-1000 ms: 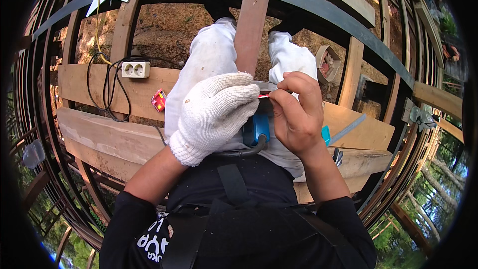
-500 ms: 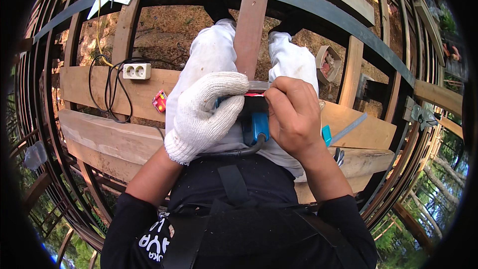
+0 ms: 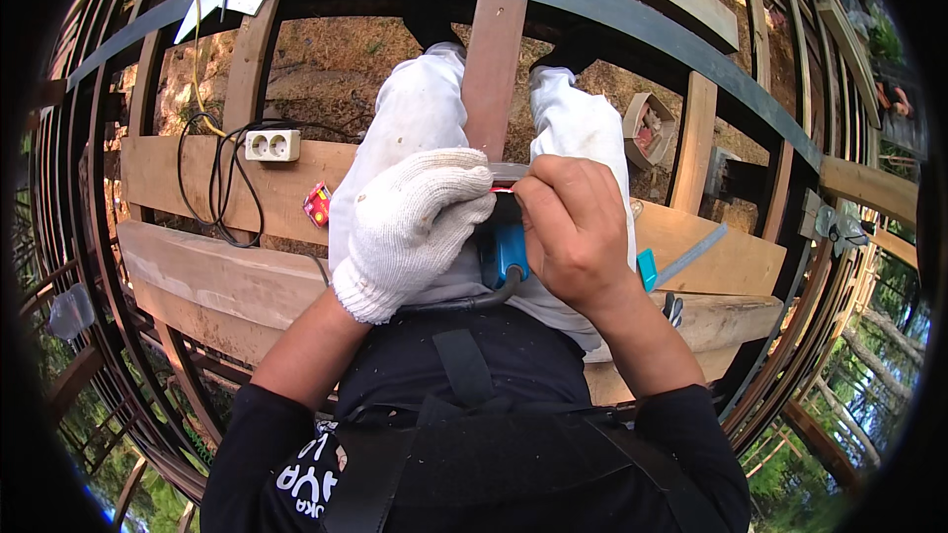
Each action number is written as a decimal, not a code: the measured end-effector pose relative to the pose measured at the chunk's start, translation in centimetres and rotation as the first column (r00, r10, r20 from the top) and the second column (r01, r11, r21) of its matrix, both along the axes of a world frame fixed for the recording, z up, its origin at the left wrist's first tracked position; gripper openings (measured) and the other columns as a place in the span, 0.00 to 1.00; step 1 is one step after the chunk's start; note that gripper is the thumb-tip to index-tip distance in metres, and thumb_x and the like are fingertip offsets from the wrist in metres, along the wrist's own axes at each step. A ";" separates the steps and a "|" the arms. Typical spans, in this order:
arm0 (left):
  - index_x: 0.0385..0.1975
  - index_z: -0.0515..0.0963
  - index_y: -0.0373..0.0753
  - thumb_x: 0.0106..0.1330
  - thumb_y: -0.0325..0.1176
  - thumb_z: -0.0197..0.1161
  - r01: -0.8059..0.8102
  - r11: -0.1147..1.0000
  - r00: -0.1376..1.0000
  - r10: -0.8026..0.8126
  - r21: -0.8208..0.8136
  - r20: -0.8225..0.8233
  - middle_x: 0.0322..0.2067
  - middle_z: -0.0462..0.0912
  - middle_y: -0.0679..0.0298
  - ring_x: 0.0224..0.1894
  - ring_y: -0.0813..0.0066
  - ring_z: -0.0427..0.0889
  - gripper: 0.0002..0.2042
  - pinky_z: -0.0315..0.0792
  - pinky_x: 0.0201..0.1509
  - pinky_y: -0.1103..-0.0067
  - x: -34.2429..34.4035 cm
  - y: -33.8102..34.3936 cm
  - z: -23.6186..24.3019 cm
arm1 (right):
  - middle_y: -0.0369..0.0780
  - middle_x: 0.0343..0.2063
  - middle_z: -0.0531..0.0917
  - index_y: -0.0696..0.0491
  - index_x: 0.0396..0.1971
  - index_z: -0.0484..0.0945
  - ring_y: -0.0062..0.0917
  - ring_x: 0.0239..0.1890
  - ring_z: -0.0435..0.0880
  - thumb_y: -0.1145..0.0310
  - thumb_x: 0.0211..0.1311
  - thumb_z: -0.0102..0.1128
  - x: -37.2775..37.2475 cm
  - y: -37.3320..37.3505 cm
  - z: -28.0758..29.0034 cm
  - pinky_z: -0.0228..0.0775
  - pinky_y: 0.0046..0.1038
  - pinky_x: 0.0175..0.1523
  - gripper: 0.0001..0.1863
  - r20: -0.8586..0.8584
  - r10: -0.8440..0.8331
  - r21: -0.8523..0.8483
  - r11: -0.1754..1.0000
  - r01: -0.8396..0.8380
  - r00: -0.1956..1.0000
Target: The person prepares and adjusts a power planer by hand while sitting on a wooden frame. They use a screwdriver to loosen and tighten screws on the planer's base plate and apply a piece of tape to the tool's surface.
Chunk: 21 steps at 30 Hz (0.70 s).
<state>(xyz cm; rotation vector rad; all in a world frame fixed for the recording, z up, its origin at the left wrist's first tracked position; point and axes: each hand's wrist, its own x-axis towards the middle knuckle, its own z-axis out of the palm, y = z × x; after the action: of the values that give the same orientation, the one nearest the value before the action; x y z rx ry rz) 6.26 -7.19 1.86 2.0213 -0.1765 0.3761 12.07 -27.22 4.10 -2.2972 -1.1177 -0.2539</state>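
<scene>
A blue power tool [image 3: 506, 249] with a black cord rests at my lap between my thighs, partly hidden by my hands. My left hand [image 3: 410, 227], in a white knit glove, is closed around the left side of the tool's flat grey plate [image 3: 509, 173]. Bare, my right hand [image 3: 585, 227] pinches the right end of a thin red-edged strip [image 3: 503, 190] along that plate. The fingers cover most of the strip, and I cannot make out its kind.
A white double socket [image 3: 272, 145] with a looped black cable lies on a plank [image 3: 168, 163] to the left. Beside my left leg is a small red packet [image 3: 317, 204]. Right of my legs are an open box [image 3: 649, 130], a teal object [image 3: 647, 269] and a grey metal strip [image 3: 693, 257].
My right hand has shifted slightly left along the strip, and less red shows between the hands. The left-hand fingers have drawn closer together.
</scene>
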 end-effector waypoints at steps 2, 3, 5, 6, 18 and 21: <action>0.41 0.85 0.36 0.59 0.24 0.76 -0.004 1.000 1.000 0.004 0.007 -0.002 0.43 0.89 0.53 0.45 0.55 0.89 0.12 0.82 0.51 0.68 -0.2 -0.1 -0.1 | 0.44 0.42 0.81 0.60 0.38 0.81 0.37 0.42 0.83 0.75 0.47 0.64 0.0 0.0 -0.1 0.73 0.39 0.49 0.15 0.001 0.002 0.005 1.000 -0.002 1.000; 0.42 0.85 0.35 0.59 0.24 0.76 -0.015 0.999 1.000 0.014 -0.037 -0.020 0.43 0.89 0.53 0.45 0.56 0.89 0.11 0.82 0.52 0.68 -0.3 -0.1 -0.3 | 0.44 0.42 0.81 0.60 0.38 0.81 0.37 0.42 0.83 0.75 0.47 0.64 0.0 0.0 -0.2 0.73 0.39 0.49 0.15 0.010 0.008 0.014 1.000 -0.008 1.000; 0.42 0.85 0.35 0.60 0.24 0.75 -0.023 0.997 0.999 0.020 -0.079 -0.035 0.43 0.89 0.54 0.45 0.56 0.89 0.11 0.82 0.52 0.69 -0.4 -0.2 -0.5 | 0.44 0.42 0.81 0.60 0.38 0.81 0.37 0.42 0.83 0.75 0.48 0.63 0.0 0.1 -0.2 0.73 0.39 0.49 0.15 0.023 0.010 0.026 1.000 -0.011 1.000; 0.42 0.85 0.35 0.60 0.24 0.75 -0.032 0.994 0.998 0.026 -0.109 -0.054 0.43 0.89 0.54 0.46 0.57 0.89 0.11 0.82 0.52 0.69 -0.5 -0.3 -0.6 | 0.44 0.43 0.81 0.60 0.38 0.81 0.37 0.42 0.83 0.74 0.48 0.63 0.0 0.0 -0.3 0.73 0.39 0.49 0.14 0.032 0.012 0.037 0.999 -0.013 0.999; 0.51 0.79 0.33 0.64 0.26 0.76 -0.152 0.911 0.942 0.016 -0.384 -0.334 0.46 0.85 0.57 0.50 0.68 0.86 0.18 0.79 0.56 0.73 -1.8 -1.3 -0.4 | 0.44 0.45 0.82 0.57 0.42 0.82 0.38 0.44 0.83 0.76 0.49 0.70 -0.4 -0.5 -0.9 0.74 0.38 0.50 0.16 -0.122 -0.021 0.151 0.988 0.040 0.992; 0.56 0.75 0.33 0.62 0.31 0.79 -0.228 0.877 0.893 0.016 -0.422 -0.449 0.50 0.82 0.57 0.53 0.71 0.83 0.25 0.78 0.58 0.73 -2.4 -1.3 0.2 | 0.45 0.46 0.82 0.58 0.46 0.81 0.39 0.46 0.84 0.77 0.51 0.72 -1.4 -0.6 -0.9 0.76 0.38 0.53 0.19 -0.320 -0.068 0.338 0.923 0.181 0.945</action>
<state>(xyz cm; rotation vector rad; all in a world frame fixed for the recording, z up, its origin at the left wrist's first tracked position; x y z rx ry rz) 3.88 -8.50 2.05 1.5862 0.3050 0.0264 10.65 -27.84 3.24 -1.9920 -0.7002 -0.1357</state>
